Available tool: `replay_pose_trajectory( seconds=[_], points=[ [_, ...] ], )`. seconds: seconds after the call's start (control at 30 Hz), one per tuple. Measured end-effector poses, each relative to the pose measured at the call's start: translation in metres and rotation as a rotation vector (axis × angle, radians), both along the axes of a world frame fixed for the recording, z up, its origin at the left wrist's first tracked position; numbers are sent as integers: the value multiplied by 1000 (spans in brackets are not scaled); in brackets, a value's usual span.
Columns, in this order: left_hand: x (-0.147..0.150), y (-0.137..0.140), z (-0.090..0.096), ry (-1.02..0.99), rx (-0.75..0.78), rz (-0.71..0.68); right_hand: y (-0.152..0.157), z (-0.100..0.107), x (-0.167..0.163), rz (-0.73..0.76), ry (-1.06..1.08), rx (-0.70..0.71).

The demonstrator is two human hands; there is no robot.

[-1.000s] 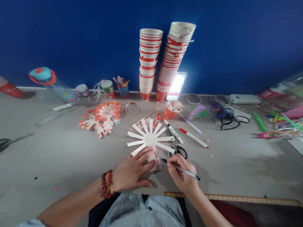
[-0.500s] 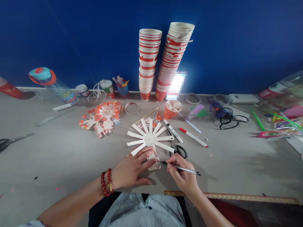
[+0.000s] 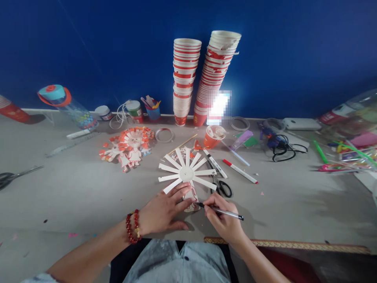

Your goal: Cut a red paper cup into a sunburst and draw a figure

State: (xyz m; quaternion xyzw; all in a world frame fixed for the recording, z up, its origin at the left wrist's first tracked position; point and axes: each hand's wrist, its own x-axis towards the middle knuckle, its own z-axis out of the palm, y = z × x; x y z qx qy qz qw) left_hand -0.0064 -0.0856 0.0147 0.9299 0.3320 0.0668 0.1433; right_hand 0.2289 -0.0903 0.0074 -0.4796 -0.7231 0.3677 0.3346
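Observation:
A paper cutout (image 3: 192, 193) with red outlines lies on the table, topped by a white paper disc with radiating strips (image 3: 186, 173). My left hand (image 3: 165, 208) rests flat with its fingers spread, its fingertips pressing on the cutout's left side. In my right hand (image 3: 225, 218) is a pen (image 3: 226, 213), gripped between thumb and fingers. Its dark tip is at the cutout's right edge, by the red lines. Black-handled scissors (image 3: 224, 188) lie just beyond my right hand, partly under the strips.
Finished-looking paper figures (image 3: 131, 147) lie at the left. Two tall paper cup stacks (image 3: 187, 82) stand by the blue wall. A black marker (image 3: 216, 165), a red marker (image 3: 240, 171) and a cup of scraps (image 3: 213, 137) are beyond the disc. Other scissors (image 3: 17, 177) lie far left.
My right hand and the pen have shifted slightly left, bringing the tip further over the cutout. My left hand and the cutout stay in place.

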Motion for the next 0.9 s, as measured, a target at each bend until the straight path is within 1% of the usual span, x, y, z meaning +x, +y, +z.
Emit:
replay_pose_trajectory(
  seconds=[0.2, 0.47, 0.7, 0.9],
  points=[
    [0, 0, 1, -8, 11, -1, 1, 3, -2, -6, -22, 20],
    [1, 1, 1, -17, 19, -3, 1, 0, 0, -7, -17, 3],
    [1, 1, 3, -5, 11, -6, 3, 4, 2, -42, 0, -21],
    [1, 1, 2, -17, 15, -2, 3, -1, 3, -84, -6, -10]
  ],
)
